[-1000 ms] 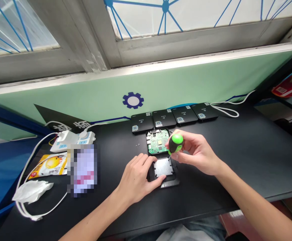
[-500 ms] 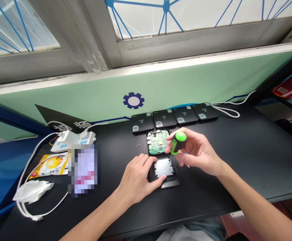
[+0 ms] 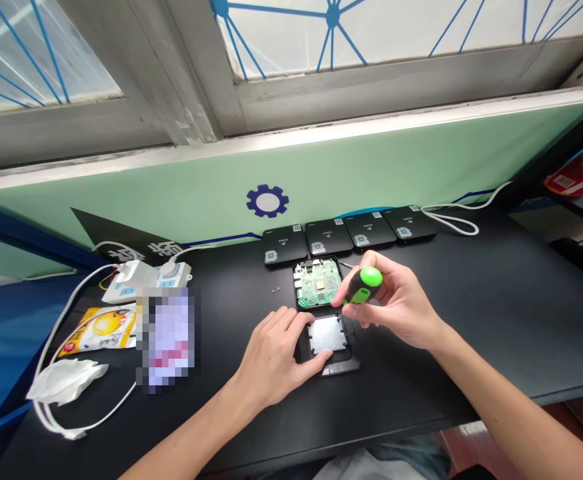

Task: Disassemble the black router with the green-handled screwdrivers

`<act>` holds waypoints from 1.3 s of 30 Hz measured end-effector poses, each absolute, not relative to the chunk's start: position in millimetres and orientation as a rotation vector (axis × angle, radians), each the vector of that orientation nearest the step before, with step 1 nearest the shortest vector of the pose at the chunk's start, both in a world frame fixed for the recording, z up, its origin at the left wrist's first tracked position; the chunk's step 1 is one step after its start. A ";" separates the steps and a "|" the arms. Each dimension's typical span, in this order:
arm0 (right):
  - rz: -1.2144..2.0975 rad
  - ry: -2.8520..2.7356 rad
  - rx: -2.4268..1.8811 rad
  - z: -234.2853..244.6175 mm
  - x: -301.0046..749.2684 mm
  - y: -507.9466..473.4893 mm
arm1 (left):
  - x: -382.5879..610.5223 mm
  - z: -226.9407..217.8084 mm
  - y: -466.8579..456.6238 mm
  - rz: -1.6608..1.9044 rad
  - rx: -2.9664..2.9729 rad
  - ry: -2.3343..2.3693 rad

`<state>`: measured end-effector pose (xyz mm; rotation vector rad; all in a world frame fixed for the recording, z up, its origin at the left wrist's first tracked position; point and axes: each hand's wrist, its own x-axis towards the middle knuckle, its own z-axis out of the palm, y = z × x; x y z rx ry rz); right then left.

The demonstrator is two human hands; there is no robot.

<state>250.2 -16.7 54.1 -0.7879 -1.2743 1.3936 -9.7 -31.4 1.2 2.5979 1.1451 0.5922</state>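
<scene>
My right hand (image 3: 396, 300) is closed around a green and black screwdriver (image 3: 364, 287). Its handle leans to the right, and its tip points down at the upper right corner of a silver metal plate (image 3: 327, 335). That plate lies inside a black case cover (image 3: 341, 365) on the table. My left hand (image 3: 284, 353) grips the cover from its left side, thumb at the lower edge and index finger at the upper left corner. Just beyond the cover sits an open black case with a green circuit board (image 3: 316, 283) in it.
Several closed black boxes (image 3: 284, 245) stand in a row along the wall. Tiny screws (image 3: 276, 290) lie left of the circuit board. On the left are a white power strip (image 3: 146, 280), a yellow snack packet (image 3: 104, 328), crumpled tissue (image 3: 66, 381) and white cables.
The screwdriver's handle has tilted and shifted slightly to the right, and my right hand with it. My left hand and the cover have stayed in place.
</scene>
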 end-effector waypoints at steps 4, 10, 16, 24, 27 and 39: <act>1.253 -1.389 -0.830 54.1 252.4 -15.9 | -10.0 0.5 -31.4 0.609 2.595 1.149; 1.296 -1.385 -0.806 48.3 255.2 -17.3 | -9.3 0.7 -31.4 0.618 2.605 1.145; 1.453 -1.314 -0.673 50.0 259.5 -17.5 | -9.8 0.6 -31.0 0.628 2.608 1.132; 1.495 -1.235 -0.715 54.9 254.8 -17.4 | -10.2 1.3 -31.5 0.622 2.608 1.131; 1.475 -1.172 -0.767 58.4 251.2 -17.0 | -9.9 1.8 -31.2 0.622 2.612 1.129; 1.295 -1.325 -0.850 59.9 254.6 -16.5 | -10.5 0.8 -31.2 0.618 2.613 1.145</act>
